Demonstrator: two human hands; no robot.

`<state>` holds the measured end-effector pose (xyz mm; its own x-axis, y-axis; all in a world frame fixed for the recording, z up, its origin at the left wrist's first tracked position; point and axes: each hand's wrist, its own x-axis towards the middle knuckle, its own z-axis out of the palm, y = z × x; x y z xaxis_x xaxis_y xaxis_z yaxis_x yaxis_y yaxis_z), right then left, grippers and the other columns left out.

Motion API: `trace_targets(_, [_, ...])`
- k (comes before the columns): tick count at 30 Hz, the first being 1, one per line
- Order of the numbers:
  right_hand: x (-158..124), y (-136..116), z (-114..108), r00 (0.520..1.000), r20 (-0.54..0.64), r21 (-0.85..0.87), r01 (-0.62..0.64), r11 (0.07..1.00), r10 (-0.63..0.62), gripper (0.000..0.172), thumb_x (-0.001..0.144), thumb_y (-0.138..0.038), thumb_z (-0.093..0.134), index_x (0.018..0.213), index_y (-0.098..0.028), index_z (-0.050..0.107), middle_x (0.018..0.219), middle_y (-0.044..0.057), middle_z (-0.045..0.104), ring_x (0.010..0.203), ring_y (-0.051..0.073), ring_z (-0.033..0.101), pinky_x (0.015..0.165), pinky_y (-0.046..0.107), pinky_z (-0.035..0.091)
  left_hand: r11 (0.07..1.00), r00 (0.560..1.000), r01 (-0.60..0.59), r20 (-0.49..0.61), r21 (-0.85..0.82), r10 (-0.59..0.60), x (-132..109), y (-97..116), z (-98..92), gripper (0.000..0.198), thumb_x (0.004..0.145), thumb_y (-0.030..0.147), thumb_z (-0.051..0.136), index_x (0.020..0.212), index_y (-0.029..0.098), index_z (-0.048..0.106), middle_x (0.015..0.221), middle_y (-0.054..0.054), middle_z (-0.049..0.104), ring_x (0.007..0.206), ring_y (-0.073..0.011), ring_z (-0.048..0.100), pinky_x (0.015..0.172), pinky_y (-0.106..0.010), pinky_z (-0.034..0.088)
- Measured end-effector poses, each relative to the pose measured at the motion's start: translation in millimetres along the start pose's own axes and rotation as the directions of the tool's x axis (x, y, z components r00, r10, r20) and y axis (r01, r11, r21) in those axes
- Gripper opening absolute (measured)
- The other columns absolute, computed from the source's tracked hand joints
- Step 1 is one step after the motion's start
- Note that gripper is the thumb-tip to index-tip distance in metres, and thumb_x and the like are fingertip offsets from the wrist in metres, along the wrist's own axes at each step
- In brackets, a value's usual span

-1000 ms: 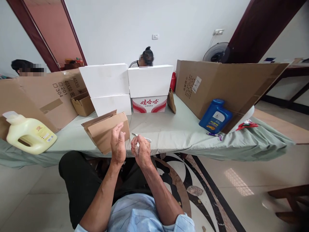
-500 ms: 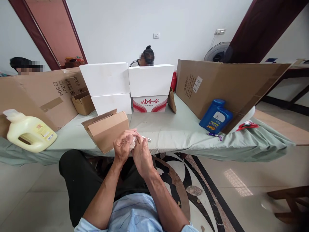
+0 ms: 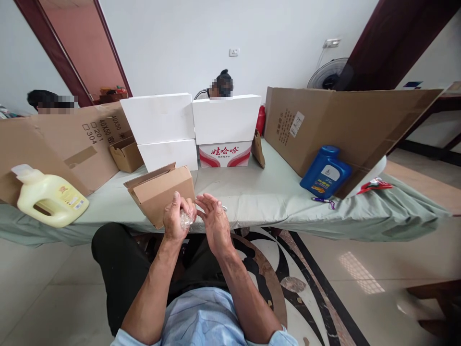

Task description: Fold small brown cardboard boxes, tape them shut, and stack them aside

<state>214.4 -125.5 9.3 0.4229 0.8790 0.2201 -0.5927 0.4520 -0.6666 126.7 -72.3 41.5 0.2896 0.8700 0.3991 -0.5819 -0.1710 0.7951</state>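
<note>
My left hand (image 3: 175, 217) is closed around a small crumpled piece of clear plastic (image 3: 186, 219), held at the near edge of the cloth-covered table (image 3: 259, 192). My right hand (image 3: 215, 222) is just to its right, fingers stretched out and apart, holding nothing. A small brown cardboard box (image 3: 158, 192) with an open flap lies right behind my left hand. A thin metal tool (image 3: 224, 208) peeks out on the cloth behind my right hand.
A yellow jug (image 3: 48, 200) lies at the left, a blue bottle (image 3: 326, 172) and a pen (image 3: 323, 200) at the right. White boxes (image 3: 190, 127) and big cardboard sheets (image 3: 345, 127) wall the table. Two people sit beyond them.
The crumpled plastic has passed from my right hand to my left. My left hand went from open to closed on it, and my right hand has opened.
</note>
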Motion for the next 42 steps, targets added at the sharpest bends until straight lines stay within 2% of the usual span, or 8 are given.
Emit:
trace_targets(13, [2.4, 14.2, 4.6, 0.996, -0.057, -0.1, 0.055, 0.993, -0.061, 0.07, 0.092, -0.087, 0.072, 0.124, -0.025, 0.077, 0.133, 0.01, 0.079, 0.125, 0.028, 0.072, 0.11, 0.043, 0.056, 0.885, 0.983, -0.184, 0.066, 0.427, 0.172, -11.8, -13.7, 9.4, 0.074, 0.102, 0.074, 0.065, 0.052, 0.023, 0.045, 0.052, 0.002, 0.045, 0.05, -0.0143, 0.045, 0.055, -0.032, 0.041])
trace_targets(17, [1.1, 13.0, 2.5, 0.99, -0.098, -0.186, 0.082, 0.979, -0.101, 0.068, 0.097, -0.084, 0.065, 0.129, -0.025, 0.076, 0.134, 0.008, 0.079, 0.128, 0.028, 0.071, 0.113, 0.042, 0.055, 0.751, 0.953, -0.302, 0.154, 0.587, 0.263, -14.5, -17.9, 18.6, 0.068, 0.107, 0.079, 0.047, 0.068, 0.025, 0.06, 0.08, -0.007, 0.067, 0.091, -0.0262, 0.066, 0.093, -0.043, 0.056])
trace_targets(22, [2.0, 8.9, -0.9, 0.986, -0.131, -0.294, 0.056, 0.954, -0.099, 0.068, 0.098, -0.085, 0.058, 0.081, -0.021, 0.075, 0.083, 0.006, 0.076, 0.081, 0.022, 0.069, 0.081, 0.036, 0.057, 0.605, 0.94, -0.315, 0.152, 0.731, 0.305, -16.3, -22.8, 23.5, 0.071, 0.098, 0.091, 0.051, 0.108, 0.024, 0.07, 0.132, -0.017, 0.069, 0.146, -0.0406, 0.049, 0.129, -0.065, 0.03])
trace_targets(27, [8.5, 3.6, -1.3, 0.996, -0.088, -0.134, 0.012, 0.991, -0.024, 0.071, 0.09, -0.086, 0.068, 0.058, -0.024, 0.052, 0.054, -0.003, 0.048, 0.052, 0.013, 0.042, 0.053, 0.029, 0.041, 0.761, 0.962, -0.272, 0.188, 0.589, 0.198, -13.1, -21.1, 11.5, 0.069, 0.106, 0.084, 0.04, 0.132, 0.025, 0.065, 0.145, -0.017, 0.067, 0.146, -0.0355, 0.06, 0.122, -0.057, 0.049])
trace_targets(31, [13.1, -6.1, -5.2, 0.991, 0.065, 0.083, -0.126, 0.989, 0.121, 0.07, 0.086, -0.078, 0.079, 0.056, -0.025, 0.045, 0.051, -0.006, 0.038, 0.045, 0.01, 0.03, 0.044, 0.025, 0.029, 0.861, 0.954, -0.297, 0.104, 0.413, 0.28, -8.5, -11.9, -3.5, 0.057, 0.116, 0.067, 0.028, 0.131, 0.025, 0.063, 0.143, -0.016, 0.068, 0.144, -0.0321, 0.064, 0.104, -0.045, 0.061])
trace_targets(34, [17.5, -9.7, -8.7, 0.987, 0.051, 0.145, -0.156, 0.977, 0.15, 0.07, 0.088, -0.076, 0.08, 0.056, -0.025, 0.044, 0.052, -0.006, 0.037, 0.047, 0.011, 0.033, 0.045, 0.025, 0.033, 0.84, 0.918, -0.395, 0.137, 0.372, 0.371, -13.0, -4.9, -7.7, 0.041, 0.116, 0.056, 0.044, 0.126, 0.025, 0.068, 0.137, -0.014, 0.07, 0.136, -0.0303, 0.068, 0.099, -0.041, 0.061])
trace_targets(40, [14.1, -8.5, -8.8, 0.977, -0.144, 0.08, -0.146, 0.986, 0.157, 0.064, 0.092, -0.085, 0.072, 0.081, -0.023, 0.067, 0.075, 0.0, 0.065, 0.067, 0.017, 0.06, 0.062, 0.029, 0.051, 0.442, 0.725, -0.689, 0.548, 0.575, 0.417, -24.2, -8.5, 1.2, 0.041, 0.111, 0.05, 0.064, 0.14, 0.022, 0.068, 0.141, -0.018, 0.072, 0.138, -0.0319, 0.067, 0.119, -0.051, 0.053])
trace_targets(42, [7.3, -10.9, -7.1, 0.986, -0.066, 0.051, -0.151, 0.987, 0.154, 0.064, 0.092, -0.087, 0.071, 0.099, -0.023, 0.073, 0.092, 0.003, 0.074, 0.087, 0.022, 0.07, 0.075, 0.033, 0.057, 0.455, 0.745, -0.667, 0.533, 0.59, 0.401, -21.8, -13.1, 1.9, 0.043, 0.106, 0.054, 0.07, 0.136, 0.023, 0.072, 0.138, -0.016, 0.077, 0.137, -0.0323, 0.069, 0.121, -0.051, 0.051])
